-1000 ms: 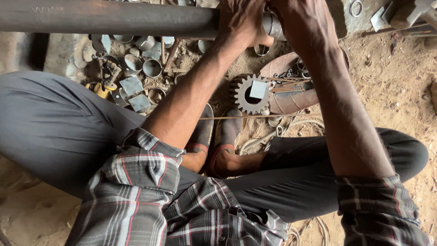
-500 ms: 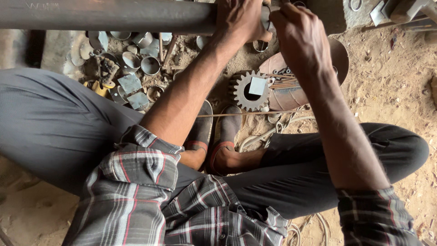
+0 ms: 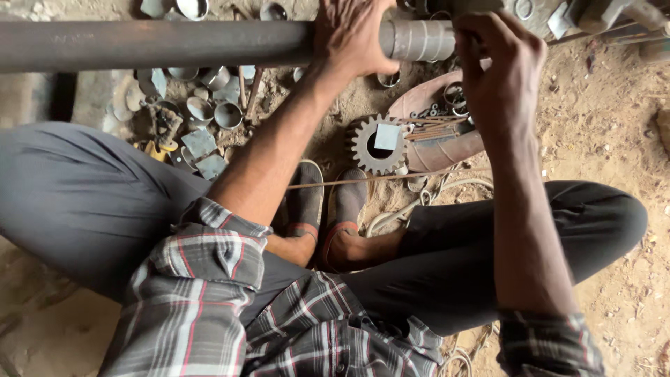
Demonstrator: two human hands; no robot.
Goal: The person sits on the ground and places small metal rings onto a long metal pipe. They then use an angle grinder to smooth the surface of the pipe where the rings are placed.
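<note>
A long dark metal pipe (image 3: 153, 43) runs across the top, ending in a lighter threaded sleeve (image 3: 419, 39). My left hand (image 3: 352, 35) is wrapped over the pipe just left of that sleeve. My right hand (image 3: 499, 66) hovers at the sleeve's right end with fingers curled; whether it pinches anything is hidden. I sit on the ground with legs in grey trousers folded below the pipe.
A toothed gear (image 3: 377, 143) with a pale square piece lies on the sand beside a shallow reddish pan (image 3: 447, 150) of rings and rods. Several metal cups and scraps (image 3: 202, 112) are scattered at the upper left. A thin rod (image 3: 391, 179) and white cord (image 3: 419, 202) cross near my shoes.
My right hand has slid off the top of the sleeve to its right end. The view has shifted so the sleeve shows more. My left hand keeps its grip.
</note>
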